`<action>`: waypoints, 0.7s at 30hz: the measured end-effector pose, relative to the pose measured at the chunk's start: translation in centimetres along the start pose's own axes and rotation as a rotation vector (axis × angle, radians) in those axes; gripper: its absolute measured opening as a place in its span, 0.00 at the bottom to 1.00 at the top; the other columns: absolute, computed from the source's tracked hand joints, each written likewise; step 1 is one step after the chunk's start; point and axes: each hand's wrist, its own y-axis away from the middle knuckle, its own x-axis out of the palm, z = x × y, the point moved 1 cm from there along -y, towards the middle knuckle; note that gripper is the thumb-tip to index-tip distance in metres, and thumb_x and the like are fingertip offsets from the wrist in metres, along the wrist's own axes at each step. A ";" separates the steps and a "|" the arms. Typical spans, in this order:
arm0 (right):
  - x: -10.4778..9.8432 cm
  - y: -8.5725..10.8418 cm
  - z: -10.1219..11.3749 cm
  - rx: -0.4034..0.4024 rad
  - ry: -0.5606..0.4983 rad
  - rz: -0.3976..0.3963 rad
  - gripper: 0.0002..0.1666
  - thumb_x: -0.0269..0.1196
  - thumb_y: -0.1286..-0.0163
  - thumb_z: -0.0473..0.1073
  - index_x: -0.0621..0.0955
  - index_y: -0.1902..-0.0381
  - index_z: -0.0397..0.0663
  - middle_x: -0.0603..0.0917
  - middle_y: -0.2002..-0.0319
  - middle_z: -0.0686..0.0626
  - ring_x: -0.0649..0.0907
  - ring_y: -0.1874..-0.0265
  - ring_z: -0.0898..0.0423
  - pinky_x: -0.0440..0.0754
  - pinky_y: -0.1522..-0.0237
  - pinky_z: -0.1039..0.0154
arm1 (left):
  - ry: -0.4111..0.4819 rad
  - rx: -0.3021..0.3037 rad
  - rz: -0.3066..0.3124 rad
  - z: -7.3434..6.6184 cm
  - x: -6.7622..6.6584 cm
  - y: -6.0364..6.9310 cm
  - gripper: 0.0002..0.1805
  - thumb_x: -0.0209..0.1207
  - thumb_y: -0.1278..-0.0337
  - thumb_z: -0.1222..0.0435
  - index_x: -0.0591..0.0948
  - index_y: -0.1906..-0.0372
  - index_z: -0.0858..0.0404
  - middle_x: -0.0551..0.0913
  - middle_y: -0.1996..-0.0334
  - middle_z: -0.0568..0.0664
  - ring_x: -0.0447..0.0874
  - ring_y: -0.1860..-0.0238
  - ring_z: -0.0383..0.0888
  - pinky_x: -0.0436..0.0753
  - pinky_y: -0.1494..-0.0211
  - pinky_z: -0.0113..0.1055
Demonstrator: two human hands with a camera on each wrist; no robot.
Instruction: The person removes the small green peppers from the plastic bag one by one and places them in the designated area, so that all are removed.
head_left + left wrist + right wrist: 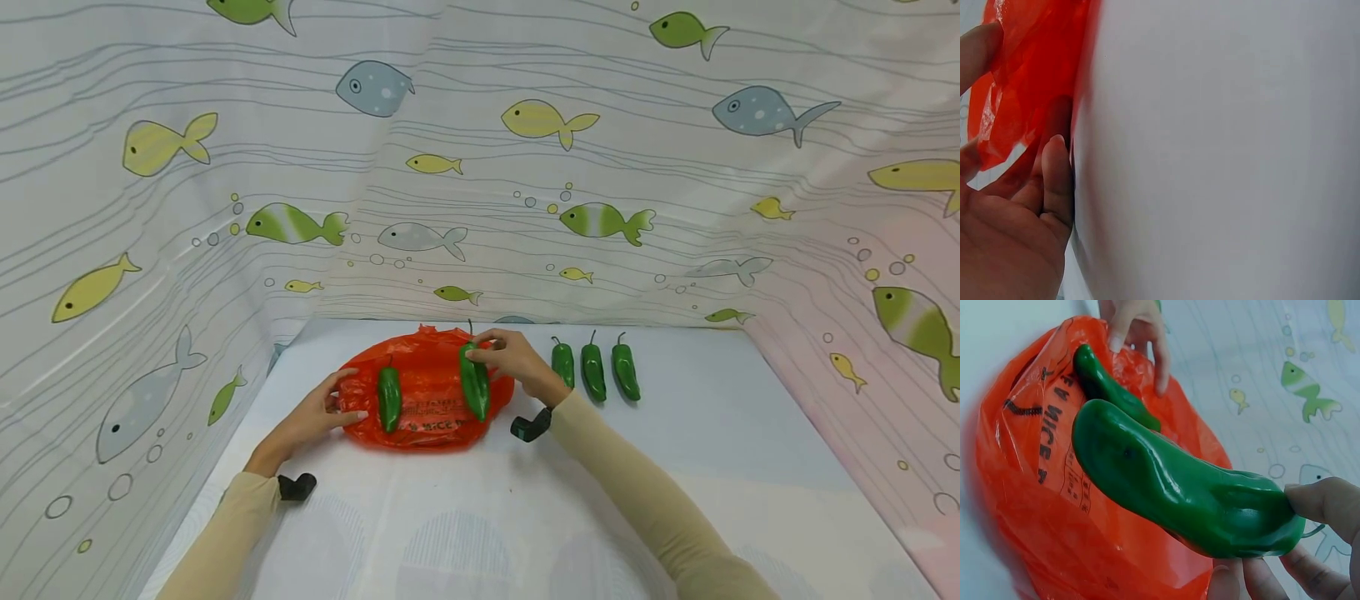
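Observation:
Over the right part of a red plastic bag (431, 387), my right hand (517, 358) pinches a green pepper (1172, 481) near its stem end, between thumb and fingers. Its blunt tip points toward the bag's printed face. A second green pepper (389, 398) lies on the left part of the bag. At the bag's left edge, my left hand (315, 417) touches the plastic with thumb and fingers spread apart. The left wrist view shows the thumb against the red film and other fingers low beside the white tabletop (1222, 150).
To the right of the bag, three green peppers, among them a middle pepper (593, 373) and a right-hand pepper (626, 372), lie side by side; my right hand partly covers the nearest pepper (562, 363). A fish-patterned curtain (480, 192) surrounds the table's back and sides.

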 end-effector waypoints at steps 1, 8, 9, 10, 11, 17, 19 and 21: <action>-0.2 0.1 0.0 0.000 0.000 -0.004 0.25 0.72 0.33 0.54 0.82 0.43 0.51 0.85 0.53 0.44 0.86 0.60 0.48 0.86 0.53 0.47 | 0.003 -0.005 -0.004 0.0 0.0 0.0 0.47 0.72 0.39 0.58 0.58 0.21 0.56 0.72 0.36 0.64 0.77 0.49 0.55 0.83 0.53 0.37; -1.5 0.6 -0.5 -0.009 -0.002 -0.022 0.24 0.73 0.33 0.54 0.83 0.43 0.51 0.85 0.53 0.44 0.85 0.58 0.48 0.84 0.51 0.43 | 0.006 0.023 0.003 0.2 0.0 0.1 0.47 0.72 0.39 0.59 0.58 0.21 0.58 0.71 0.36 0.64 0.78 0.49 0.54 0.82 0.53 0.38; -1.7 0.7 -0.6 -0.010 -0.002 -0.022 0.24 0.72 0.33 0.54 0.83 0.43 0.51 0.85 0.53 0.44 0.85 0.58 0.48 0.83 0.50 0.43 | 0.009 0.024 0.000 0.2 0.0 0.1 0.47 0.72 0.39 0.59 0.58 0.21 0.57 0.72 0.36 0.64 0.78 0.49 0.53 0.82 0.53 0.38; -1.9 0.8 -0.7 -0.010 -0.002 -0.021 0.24 0.72 0.32 0.53 0.82 0.43 0.51 0.85 0.53 0.43 0.85 0.57 0.48 0.83 0.50 0.42 | 0.011 0.021 -0.006 0.2 0.0 0.0 0.47 0.73 0.40 0.59 0.59 0.21 0.56 0.72 0.36 0.63 0.78 0.49 0.53 0.81 0.53 0.38; -2.2 0.9 -0.8 -0.009 -0.002 -0.023 0.24 0.72 0.32 0.53 0.82 0.43 0.50 0.84 0.53 0.43 0.84 0.57 0.48 0.83 0.49 0.42 | 0.011 0.023 -0.005 0.2 0.0 0.0 0.47 0.72 0.40 0.59 0.59 0.21 0.56 0.72 0.36 0.63 0.78 0.49 0.53 0.81 0.53 0.38; -3.7 1.3 -1.4 0.008 -0.003 -0.047 0.25 0.72 0.32 0.54 0.81 0.42 0.50 0.84 0.52 0.43 0.85 0.57 0.47 0.83 0.48 0.42 | -0.002 0.024 -0.004 0.2 -0.1 -0.1 0.47 0.73 0.40 0.59 0.59 0.21 0.56 0.73 0.37 0.63 0.78 0.50 0.53 0.82 0.54 0.39; -4.2 1.5 -1.5 0.012 -0.006 -0.056 0.26 0.72 0.32 0.53 0.81 0.41 0.49 0.84 0.52 0.42 0.85 0.57 0.47 0.83 0.48 0.42 | -0.004 0.017 -0.006 0.3 -0.1 -0.1 0.47 0.73 0.40 0.58 0.59 0.21 0.56 0.73 0.37 0.63 0.78 0.50 0.54 0.82 0.53 0.39; -4.6 1.8 -1.6 0.023 -0.009 -0.066 0.26 0.72 0.32 0.53 0.81 0.41 0.50 0.84 0.51 0.43 0.85 0.56 0.46 0.82 0.47 0.42 | -0.002 0.006 -0.007 0.3 -0.1 -0.2 0.47 0.73 0.41 0.58 0.60 0.21 0.55 0.73 0.37 0.62 0.78 0.49 0.55 0.81 0.53 0.40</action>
